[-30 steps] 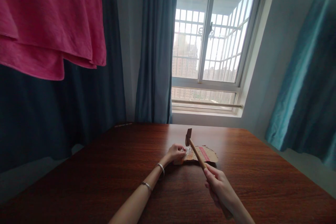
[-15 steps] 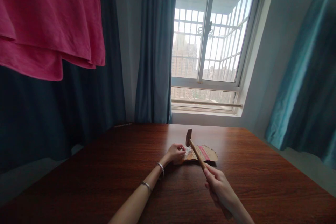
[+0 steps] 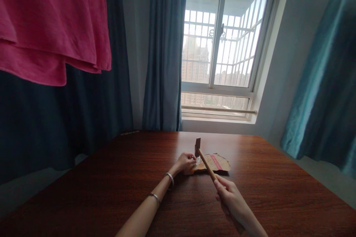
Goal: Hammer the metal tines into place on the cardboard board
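Note:
A small hammer (image 3: pixel 203 157) with a wooden handle and dark head is gripped in my right hand (image 3: pixel 230 202), head raised just above the left end of a torn piece of brown cardboard (image 3: pixel 215 163) with a pink patterned band. Several thin nails stand in the cardboard's left part. My left hand (image 3: pixel 185 162), fingers pinched together, rests at that left edge beside the nails, right under the hammer head; what it pinches is too small to make out. Two bracelets circle my left forearm.
The cardboard lies on a dark wooden table (image 3: pixel 111 192) whose far edge meets a window (image 3: pixel 219 44) with bars. Blue curtains (image 3: pixel 164 52) hang on both sides. A pink cloth (image 3: pixel 52 22) hangs at the upper left.
The hammer head has shifted slightly left and down toward my left hand's fingers. My right hand moved a little with it. The left hand and cardboard stayed put.

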Demonstrator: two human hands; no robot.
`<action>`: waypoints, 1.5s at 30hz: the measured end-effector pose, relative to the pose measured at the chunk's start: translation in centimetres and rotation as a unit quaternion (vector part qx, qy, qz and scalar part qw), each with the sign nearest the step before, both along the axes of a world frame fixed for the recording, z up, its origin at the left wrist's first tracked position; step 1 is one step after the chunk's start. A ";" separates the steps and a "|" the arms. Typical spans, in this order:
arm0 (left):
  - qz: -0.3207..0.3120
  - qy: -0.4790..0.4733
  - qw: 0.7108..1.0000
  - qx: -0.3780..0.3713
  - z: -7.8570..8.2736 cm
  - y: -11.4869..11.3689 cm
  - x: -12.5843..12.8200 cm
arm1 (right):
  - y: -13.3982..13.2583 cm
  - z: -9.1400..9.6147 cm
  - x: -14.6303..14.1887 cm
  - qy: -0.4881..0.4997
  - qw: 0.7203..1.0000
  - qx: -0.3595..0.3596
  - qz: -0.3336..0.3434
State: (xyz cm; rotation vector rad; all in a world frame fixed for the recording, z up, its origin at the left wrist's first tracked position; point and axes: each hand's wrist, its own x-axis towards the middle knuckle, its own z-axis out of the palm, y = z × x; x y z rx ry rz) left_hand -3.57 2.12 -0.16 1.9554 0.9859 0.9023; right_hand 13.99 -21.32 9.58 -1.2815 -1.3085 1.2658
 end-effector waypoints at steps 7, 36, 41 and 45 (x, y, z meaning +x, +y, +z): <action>0.017 0.026 0.999 0.015 0.1 -0.3 0.1 | 0.0 -0.1 -0.1 0.003 1.000 -0.006 -0.013; -0.048 0.029 0.998 -0.041 2.6 -1.4 -0.8 | -0.2 0.2 0.6 0.021 0.999 -0.020 -0.031; -0.066 0.015 0.997 -0.047 2.9 -1.3 -1.4 | 0.0 0.2 0.6 0.030 0.999 -0.013 -0.027; -0.066 0.030 0.997 -0.036 3.6 -1.7 -2.1 | -0.2 0.3 0.6 0.031 0.999 -0.014 -0.019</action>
